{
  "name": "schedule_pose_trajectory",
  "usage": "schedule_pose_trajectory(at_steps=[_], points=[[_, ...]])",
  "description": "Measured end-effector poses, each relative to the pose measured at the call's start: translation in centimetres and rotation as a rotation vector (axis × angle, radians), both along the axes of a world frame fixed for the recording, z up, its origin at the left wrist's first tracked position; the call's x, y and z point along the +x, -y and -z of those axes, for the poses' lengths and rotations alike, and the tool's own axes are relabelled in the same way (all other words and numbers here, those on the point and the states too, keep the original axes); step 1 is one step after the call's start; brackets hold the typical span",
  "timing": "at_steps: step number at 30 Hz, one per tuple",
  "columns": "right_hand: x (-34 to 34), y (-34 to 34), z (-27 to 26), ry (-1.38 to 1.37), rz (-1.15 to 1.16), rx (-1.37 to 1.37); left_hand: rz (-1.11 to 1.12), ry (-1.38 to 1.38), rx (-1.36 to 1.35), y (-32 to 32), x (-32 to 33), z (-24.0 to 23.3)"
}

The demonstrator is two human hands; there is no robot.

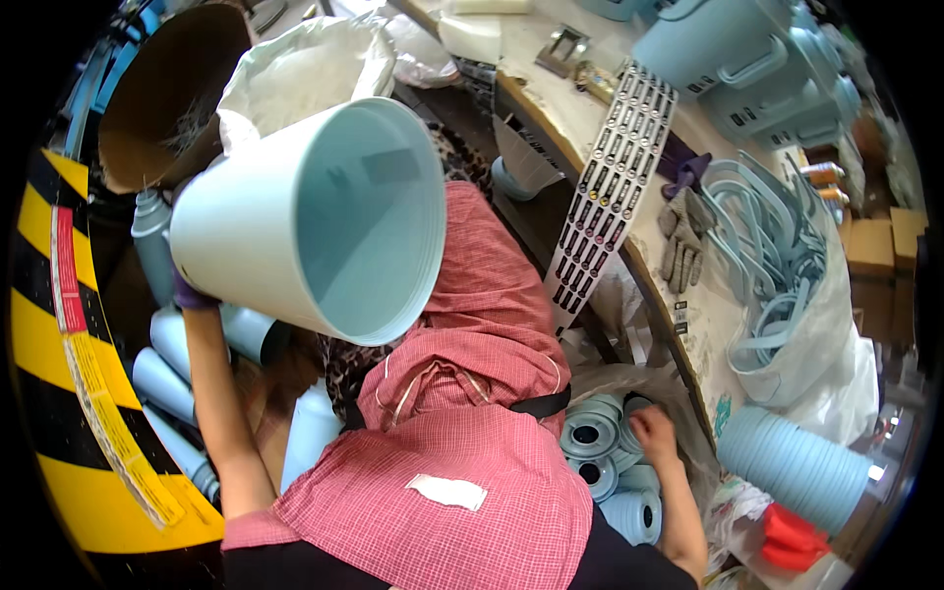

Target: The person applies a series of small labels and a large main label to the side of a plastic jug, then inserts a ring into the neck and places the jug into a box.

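My left hand (193, 291), in a purple glove, grips a large tapered light blue plastic bucket (236, 214) from its narrow end and outer side. The bucket lies tilted in the air, its wide mouth turned to the right over my lap. Down at the right, my bare right hand (653, 431) reaches into a clear plastic bag (682, 391) holding several round light blue plastic parts (586, 435) with dark round centres. Its curled fingers touch one part (633, 409); whether they grip it is hard to tell.
A worktable (693, 324) on the right bears stacked blue pitchers (767, 88), a label sheet (612, 184), a grey glove (684, 236) and a bag of blue handles (782, 295). Blue parts (166, 383) lie at left beside a yellow-black striped panel (74, 413). Ahead stands a white-lined container (302, 66).
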State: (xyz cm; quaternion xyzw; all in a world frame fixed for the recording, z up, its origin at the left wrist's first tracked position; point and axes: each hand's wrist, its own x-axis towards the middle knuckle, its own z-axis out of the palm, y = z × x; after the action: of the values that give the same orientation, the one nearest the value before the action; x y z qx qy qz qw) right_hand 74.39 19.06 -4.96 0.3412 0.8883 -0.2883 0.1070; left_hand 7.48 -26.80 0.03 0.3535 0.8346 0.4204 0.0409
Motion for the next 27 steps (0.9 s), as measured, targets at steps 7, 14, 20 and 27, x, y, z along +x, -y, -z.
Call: schedule_pose_trajectory(at_steps=[7, 14, 20, 27], points=[[-3.3, 13.6, 10.5, 0.106, 0.211, 0.229, -0.143, -0.158, -0.241, 1.6, 3.6, 5.9], [-4.1, 15.6, 12.6, 0.203, 0.318, 0.492, -0.113, -0.408, -0.537, 3.0, 1.8, 9.6], [-1.2, 12.3, 11.0, -0.152, 0.601, 0.68, -0.091, -0.535, -0.648, 3.4, 1.1, 11.5], [3.5, 2.2, 2.8, -0.055, 1.032, 0.57, -0.309, -0.262, -0.218, 3.1, 6.2, 11.6]])
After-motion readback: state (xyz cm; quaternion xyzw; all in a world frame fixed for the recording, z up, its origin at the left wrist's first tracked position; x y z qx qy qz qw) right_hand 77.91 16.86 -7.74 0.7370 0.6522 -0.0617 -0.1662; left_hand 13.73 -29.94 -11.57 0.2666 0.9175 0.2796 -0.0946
